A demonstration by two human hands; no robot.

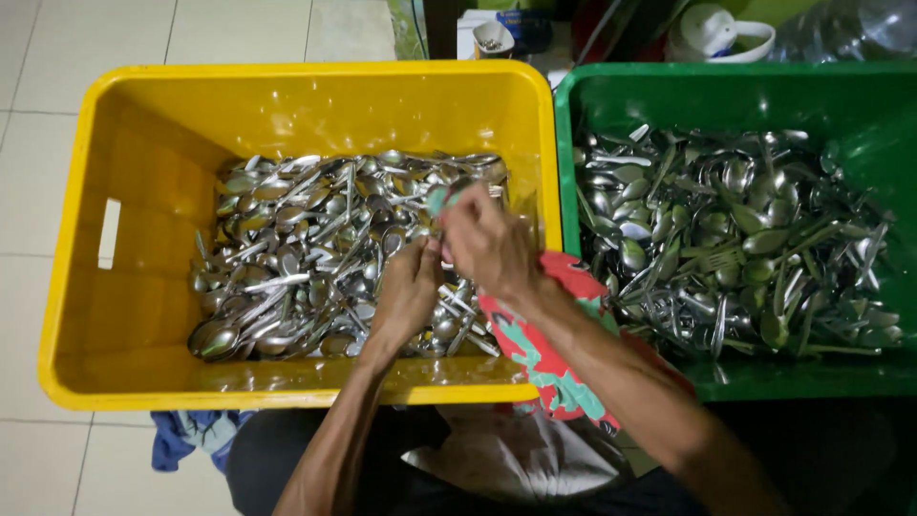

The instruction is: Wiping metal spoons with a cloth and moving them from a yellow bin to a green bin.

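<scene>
Spoon [457, 191] | in right hand [489, 244] grip | left hand [409, 291] just below

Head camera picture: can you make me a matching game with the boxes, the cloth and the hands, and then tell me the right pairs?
Things:
1. yellow crate
2. green crate
3. red and green cloth
4. left hand

Places:
A. on the right side, full of spoons and forks
B. draped over the right forearm
C. on the left side, full of spoons
D. low over the cutlery, close beside the right hand

Pairs: 1-C, 2-A, 3-B, 4-D
</scene>
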